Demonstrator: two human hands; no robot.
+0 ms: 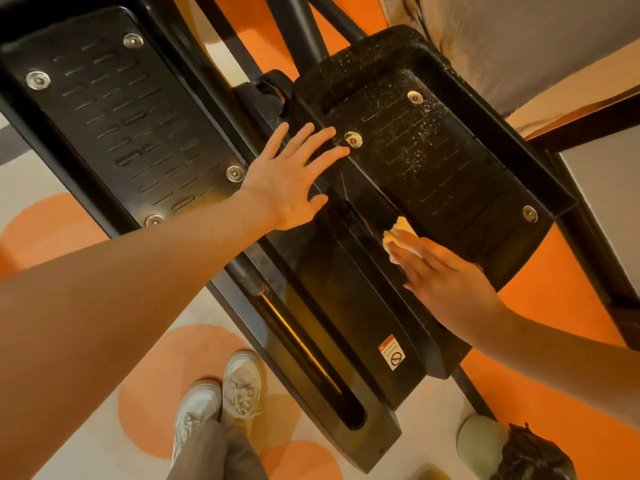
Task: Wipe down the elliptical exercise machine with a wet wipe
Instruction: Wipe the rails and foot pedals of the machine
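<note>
The black elliptical machine fills the view, with a left foot pedal (131, 123) and a dusty, speckled right foot pedal (436, 157). My left hand (291, 174) lies flat with spread fingers on the inner edge of the right pedal, fingertips close to a silver bolt (353, 139). My right hand (446, 282) presses a pale crumpled wet wipe (398, 233) with straight fingers against the near inner rim of the right pedal. Most of the wipe is hidden under my fingers.
The black centre rail housing (332, 327) with a warning sticker (392, 351) runs down between the pedals. My two pale shoes (221, 396) stand on an orange-and-cream patterned floor. A small bin with a black bag (526, 452) sits at the lower right. A grey cushioned seat (540, 43) is at the upper right.
</note>
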